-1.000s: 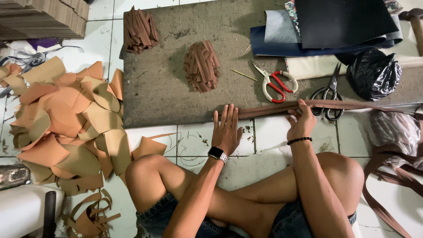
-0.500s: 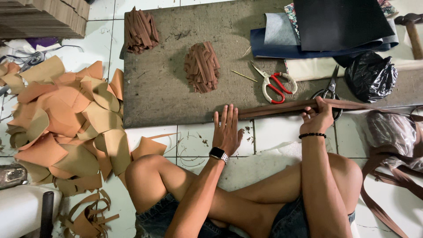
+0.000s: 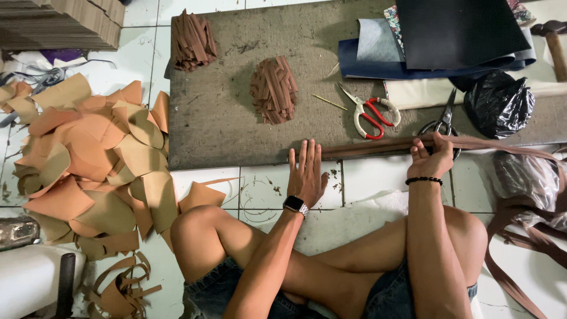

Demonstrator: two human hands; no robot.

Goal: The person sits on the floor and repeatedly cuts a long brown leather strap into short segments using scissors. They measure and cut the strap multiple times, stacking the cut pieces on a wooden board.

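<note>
You sit cross-legged on the white tiled floor (image 3: 260, 183), and ahead of you lies the big grey-brown felt mat (image 3: 236, 118) that serves as your worktop. To your left spreads a wide heap of tan leather offcuts (image 3: 88, 171), and a stack of corrugated cardboard (image 3: 59, 23) fills the far left corner. At the far right of the mat, dark blue and black sheets (image 3: 449, 35) lie overlapping, with a crumpled black plastic bag (image 3: 499, 103) just beside them.

A long brown leather strap (image 3: 366, 147) runs along the near edge of the mat and trails off to the right, down onto the floor (where it loops beside your knee). Your left hand (image 3: 307, 174) lies flat and open, fingers straight and together, pressing down the strap's left end at the mat's edge. Your right hand (image 3: 431, 159) is curled round the strap farther along, fingers closed over it.

Two piles of short brown strips sit on the mat: one near its middle (image 3: 273, 88), one at the far left corner (image 3: 192, 41). Red-handled scissors (image 3: 372, 112) lie between the middle pile and your right hand, and black-handled scissors (image 3: 442, 121) lie just beyond that hand's fingers.
</note>
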